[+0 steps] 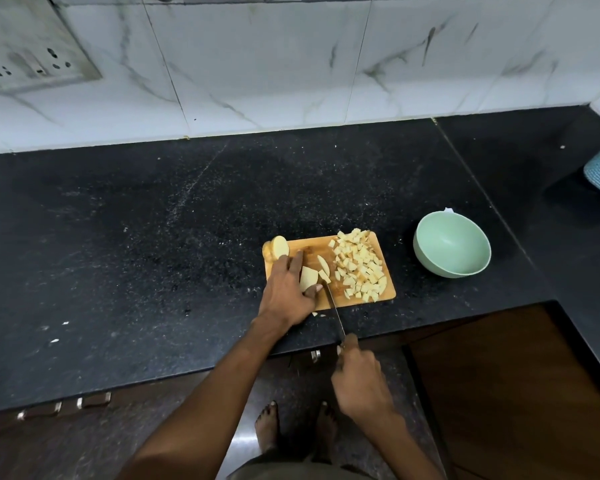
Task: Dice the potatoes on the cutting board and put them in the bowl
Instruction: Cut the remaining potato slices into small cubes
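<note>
Potato under the knife: I see a pale wedge-shaped potato piece (308, 278) lying on the left half of the cutting board (388, 295), with two thinner slices (323, 268) just to its right.
Diced pile: a heap of potato cubes (359, 268) covers the right half of the board, from its far edge down to its near right corner.
Uncut potato: a halved potato (280, 246) sits at the board's far left corner, cut face up; another piece seems to lie behind it, but I cannot tell for sure.
Bowl: the green bowl (451, 248) stands on the counter (153, 237) to the right of the board, apart from it, and I see nothing in it.
Progress: I judge the dicing well past half, since most of what shows is cubes. Left to do: the wedge, the slices, the half at the corner, then moving everything into the bowl, which has not begun.
Left hand: my left hand (288, 289) lies on the board, fingers curled over the wedge, thumb tucked at its near edge, pinning it.
Knife: the knife (331, 303) runs from the near edge of the board up to the wedge, its tip beside the thumb.
Right hand: my right hand (359, 379) is off the counter edge, fist wrapped round the handle, forefinger along the top.
Stray bits: a few scraps (317, 314) lie on the counter just off the board's near edge.
</note>
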